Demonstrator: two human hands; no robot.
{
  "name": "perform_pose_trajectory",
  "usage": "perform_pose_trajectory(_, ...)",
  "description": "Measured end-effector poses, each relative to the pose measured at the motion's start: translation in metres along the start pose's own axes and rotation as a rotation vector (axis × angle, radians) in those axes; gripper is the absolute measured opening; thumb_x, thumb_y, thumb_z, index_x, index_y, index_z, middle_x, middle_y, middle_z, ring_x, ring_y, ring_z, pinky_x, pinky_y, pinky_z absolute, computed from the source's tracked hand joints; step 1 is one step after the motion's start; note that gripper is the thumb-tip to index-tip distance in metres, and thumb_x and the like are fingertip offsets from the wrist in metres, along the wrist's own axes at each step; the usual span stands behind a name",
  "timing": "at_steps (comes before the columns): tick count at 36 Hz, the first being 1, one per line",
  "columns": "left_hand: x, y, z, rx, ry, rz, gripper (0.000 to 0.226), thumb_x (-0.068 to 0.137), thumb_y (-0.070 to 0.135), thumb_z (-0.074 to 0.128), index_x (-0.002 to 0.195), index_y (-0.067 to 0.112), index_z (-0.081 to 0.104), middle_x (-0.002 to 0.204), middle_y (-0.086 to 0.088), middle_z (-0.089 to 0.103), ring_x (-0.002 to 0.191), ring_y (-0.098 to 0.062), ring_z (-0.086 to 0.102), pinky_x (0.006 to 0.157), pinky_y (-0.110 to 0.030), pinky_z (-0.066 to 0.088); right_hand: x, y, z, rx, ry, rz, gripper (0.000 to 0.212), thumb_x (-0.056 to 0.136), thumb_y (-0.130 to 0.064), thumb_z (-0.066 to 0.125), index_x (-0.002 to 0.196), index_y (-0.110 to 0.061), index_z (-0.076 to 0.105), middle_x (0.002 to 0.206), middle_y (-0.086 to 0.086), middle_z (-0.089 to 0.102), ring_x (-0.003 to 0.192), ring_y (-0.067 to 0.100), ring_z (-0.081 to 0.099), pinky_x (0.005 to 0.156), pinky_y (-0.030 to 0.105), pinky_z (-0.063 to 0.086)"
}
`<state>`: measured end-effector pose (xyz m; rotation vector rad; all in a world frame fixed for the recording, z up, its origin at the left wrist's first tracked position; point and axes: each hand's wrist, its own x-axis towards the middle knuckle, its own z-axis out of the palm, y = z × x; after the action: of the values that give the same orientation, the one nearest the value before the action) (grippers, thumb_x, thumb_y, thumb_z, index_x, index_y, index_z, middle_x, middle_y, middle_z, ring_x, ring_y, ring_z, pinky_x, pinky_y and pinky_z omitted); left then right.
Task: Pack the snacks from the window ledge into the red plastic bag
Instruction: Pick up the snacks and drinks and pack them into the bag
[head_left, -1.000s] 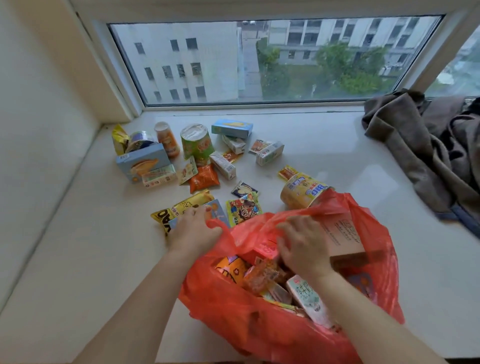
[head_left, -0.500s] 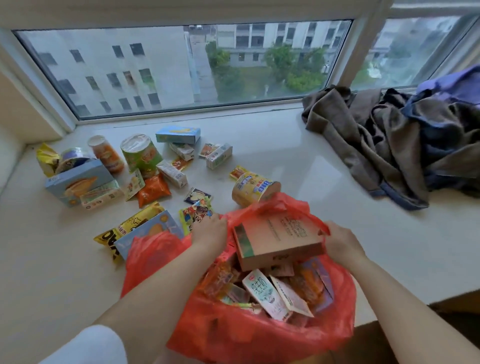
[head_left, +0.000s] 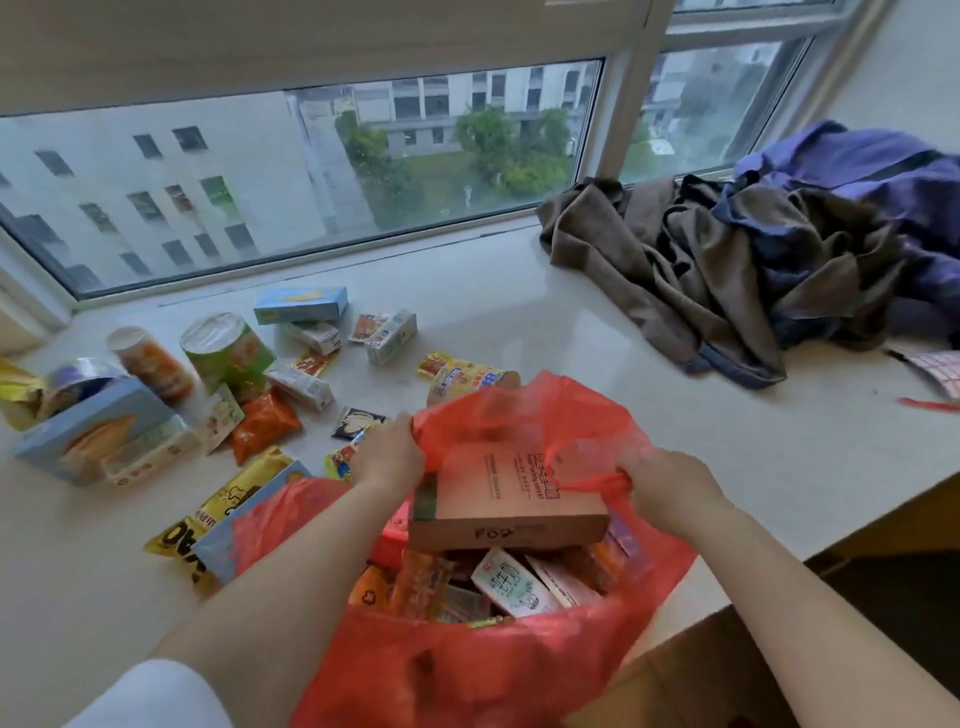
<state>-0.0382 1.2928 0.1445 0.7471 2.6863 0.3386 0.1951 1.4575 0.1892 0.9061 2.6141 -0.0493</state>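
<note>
Head view: both hands hold the red plastic bag (head_left: 467, 670) open at its rim, left hand (head_left: 387, 457) gripping the far-left edge, right hand (head_left: 670, 486) bunching the right edge. Brown carton (head_left: 511, 501) lies across the mouth between them, long axis left-right, on packed snacks. Unpacked snacks lie on the window ledge (head_left: 493, 312) left and beyond; yellow can (head_left: 465, 382) just behind the bag, orange packet (head_left: 262, 421) farther left. Left hand nearer, probably the one to reach.
</note>
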Motion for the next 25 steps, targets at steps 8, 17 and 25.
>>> perform_pose_trajectory(8, 0.004, -0.012, 0.021, -0.008, -0.277, 0.275, 0.061, 0.09, 0.026, 0.052, 0.144, 0.037, 0.027, 0.143, 0.0, 0.041, 0.127, -0.024, 0.042, 0.101, -0.041, 0.04, 0.018, -0.017, 0.003, 0.03, 0.195, -0.122, 0.083, 0.06, -0.087, 0.025, 0.113, -0.029, 0.052, 0.113, -0.012, 0.054, 0.107, 0.014, 0.053, 0.082, 0.032, 0.044)
perform_pose_trajectory(17, 0.012, 0.002, 0.033, -0.087, -0.175, 0.39, 0.084, 0.079, 0.052, 0.065, 0.145, 0.047, 0.014, 0.153, 0.012, 0.022, 0.136, -0.016, 0.027, 0.112, -0.04, 0.025, 0.108, -0.055, -0.015, 0.095, 0.241, -0.414, 0.052, 0.09, -0.043, 0.048, 0.14, -0.033, 0.036, 0.142, -0.004, 0.038, 0.132, 0.02, 0.03, 0.109, 0.037, 0.023)
perform_pose_trajectory(25, 0.038, 0.015, 0.041, 0.176, 0.037, 0.147, 0.036, 0.095, 0.025, 0.041, 0.124, 0.041, 0.056, 0.138, 0.007, 0.048, 0.13, -0.019, 0.036, 0.112, -0.044, 0.02, 0.174, -0.055, 0.011, -0.081, -0.033, -0.569, 0.048, 0.097, -0.051, 0.023, 0.13, -0.03, 0.051, 0.134, -0.001, 0.05, 0.126, 0.02, 0.04, 0.104, 0.04, 0.027)
